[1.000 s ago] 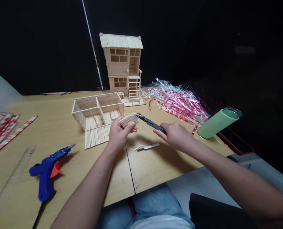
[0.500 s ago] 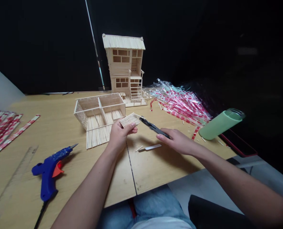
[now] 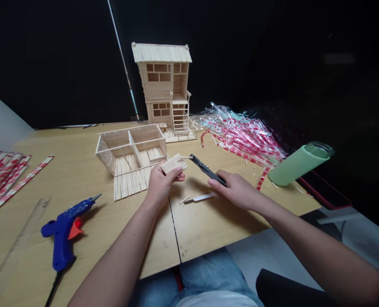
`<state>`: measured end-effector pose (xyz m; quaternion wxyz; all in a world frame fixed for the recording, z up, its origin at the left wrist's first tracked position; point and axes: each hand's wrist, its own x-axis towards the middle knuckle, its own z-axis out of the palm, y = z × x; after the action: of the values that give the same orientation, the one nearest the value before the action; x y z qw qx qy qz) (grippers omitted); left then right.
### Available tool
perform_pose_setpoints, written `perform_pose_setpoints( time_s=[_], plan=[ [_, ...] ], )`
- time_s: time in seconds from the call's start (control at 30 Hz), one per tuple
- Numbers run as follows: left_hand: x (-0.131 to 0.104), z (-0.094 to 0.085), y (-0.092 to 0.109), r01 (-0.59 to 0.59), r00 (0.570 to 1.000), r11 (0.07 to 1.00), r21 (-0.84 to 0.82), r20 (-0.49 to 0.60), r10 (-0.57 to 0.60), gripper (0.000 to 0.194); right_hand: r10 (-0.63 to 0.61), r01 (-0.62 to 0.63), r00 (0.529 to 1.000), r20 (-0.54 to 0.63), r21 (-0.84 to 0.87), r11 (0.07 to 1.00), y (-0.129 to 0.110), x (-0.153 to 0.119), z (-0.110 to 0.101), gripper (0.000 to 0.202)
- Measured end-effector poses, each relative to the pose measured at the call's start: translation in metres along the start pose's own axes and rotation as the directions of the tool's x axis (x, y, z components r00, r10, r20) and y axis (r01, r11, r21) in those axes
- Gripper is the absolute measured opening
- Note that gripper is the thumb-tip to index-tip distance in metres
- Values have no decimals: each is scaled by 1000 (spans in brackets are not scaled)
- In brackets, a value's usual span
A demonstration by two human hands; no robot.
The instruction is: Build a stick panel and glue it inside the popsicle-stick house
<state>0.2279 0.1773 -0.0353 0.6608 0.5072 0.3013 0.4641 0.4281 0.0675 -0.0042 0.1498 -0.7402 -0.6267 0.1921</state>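
Note:
My left hand (image 3: 160, 181) is closed on a small panel of wooden sticks (image 3: 174, 165), pinched between thumb and fingers. One thin stick juts from the panel's far right corner toward the tool. In my right hand (image 3: 236, 187) is a pair of black pliers (image 3: 206, 169), its jaws at the end of that stick; whether they touch it I cannot tell. Just behind my left hand stands an open-topped stick box (image 3: 130, 157) with a divider and a slatted floor. Below the pliers a small knife (image 3: 200, 198) lies on the table beside a short bit of stick.
A two-storey stick house (image 3: 162, 89) stands at the back. To its right lies a heap of red-and-clear wrappers (image 3: 240, 134), with a tilted-looking green bottle (image 3: 300, 164) and a phone (image 3: 325, 192) nearby. At left are a blue glue gun (image 3: 64, 232), a clear ruler (image 3: 20, 238) and wrapped sticks (image 3: 6, 177).
The pliers' jaws have shifted slightly right, away from the panel, showing more of the jutting stick. My left hand still holds the panel. The whole view has shifted a little.

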Motion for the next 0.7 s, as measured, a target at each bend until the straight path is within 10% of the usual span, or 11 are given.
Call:
perform_pose_setpoints(
  time_s=[0.47, 0.7],
  plan=[
    [6, -5, 0, -8, 986, 998, -55, -169, -1, 34, 84, -222, 957, -279, -511, 830, 29, 35, 16, 59],
    [5, -5, -1, -4, 986, 1000, -27, -165, 0, 34, 64, -206, 949, -307, -457, 865, 28, 36, 39, 60]
  ],
)
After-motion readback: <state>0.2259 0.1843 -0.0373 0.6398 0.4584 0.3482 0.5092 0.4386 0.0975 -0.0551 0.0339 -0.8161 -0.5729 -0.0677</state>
